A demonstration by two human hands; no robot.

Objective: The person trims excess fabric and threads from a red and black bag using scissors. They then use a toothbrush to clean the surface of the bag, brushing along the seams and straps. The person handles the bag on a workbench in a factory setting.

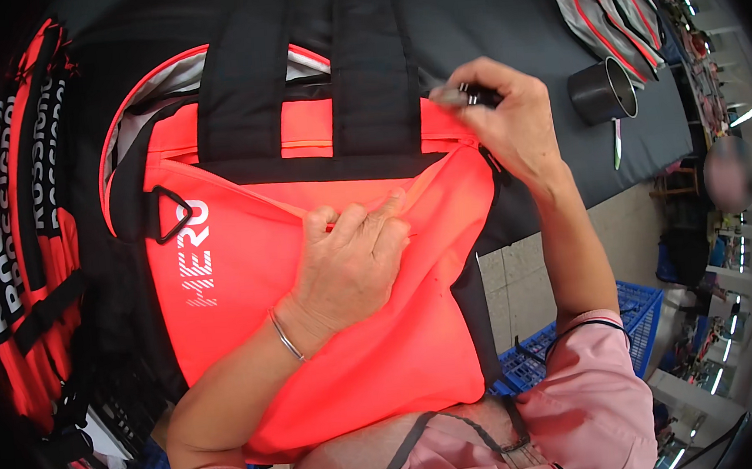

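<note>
At the near edge of a dark table (497,26), a red-and-black bag (416,310) is lying under two hands.

Red-and-black bundles (30,215) are lying at the left; the left hand (351,254) is resting, fingers curled, on the edge of the bag's gaping front pocket (330,194), whether pinching it I cannot tell; the right hand (512,120) is pinching a blurred dark tool (475,96) by the pocket's right corner; farther right, a dark mug (597,93) is standing just beyond a slim pale object (618,143).

Dark grey table (483,18) | red-and-black bag (248,278) | grey, red-trimmed fabric pieces (597,10) | dark cup (591,97) | slim pale tool (617,145) beside it
</note>
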